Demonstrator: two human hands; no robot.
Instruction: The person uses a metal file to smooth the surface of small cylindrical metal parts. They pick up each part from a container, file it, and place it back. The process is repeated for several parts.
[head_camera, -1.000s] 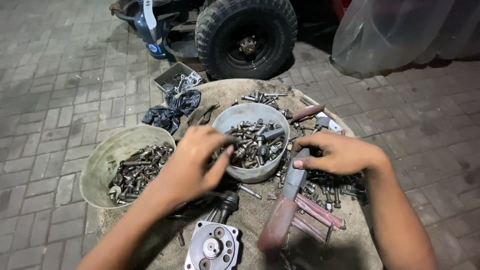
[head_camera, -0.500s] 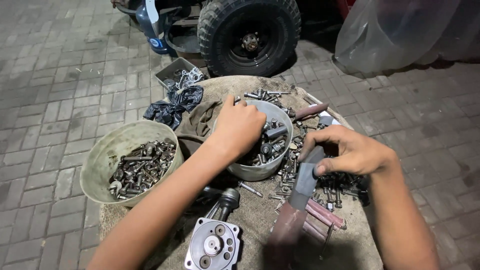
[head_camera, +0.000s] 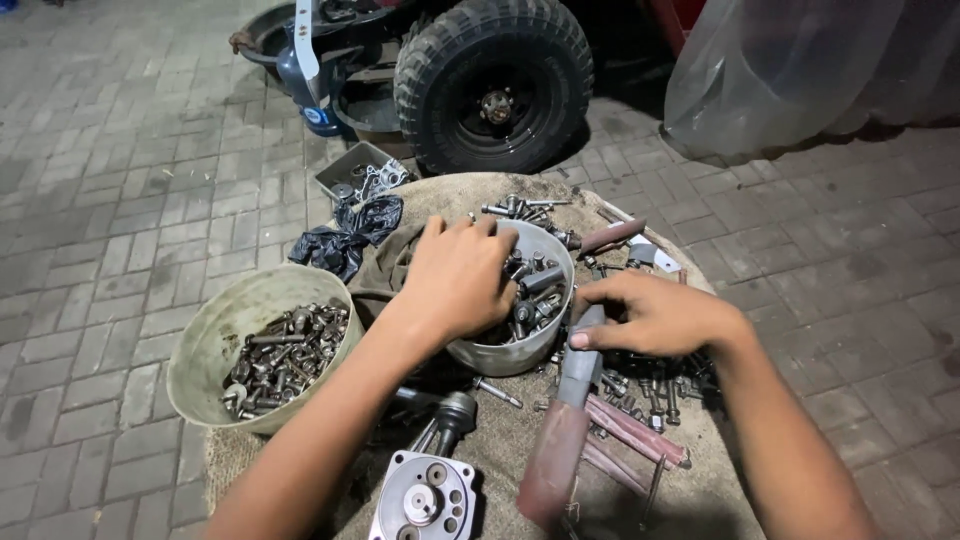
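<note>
Two hands sort hardware: left hand (head_camera: 455, 275), fingers spread, digs into the bolt-filled metal bowl (head_camera: 520, 350). Right hand (head_camera: 655, 315) lies flat, fingers apart, over loose bolts (head_camera: 650, 385) beside it. Steadying the bowl would likely prevent tipping.

my left hand (head_camera: 462, 280) fills most of the grey bowl (head_camera: 545, 345), so there is little room left inside it. my right hand (head_camera: 655, 315) sits just beside the bowl, with loose bolts (head_camera: 655, 390) packed all around it. a long tool with a red handle (head_camera: 558, 455) lies across the way back to me. the big pale bowl (head_camera: 205, 345) blocks the left side. the bricks (head_camera: 130, 200) past it are open
</note>
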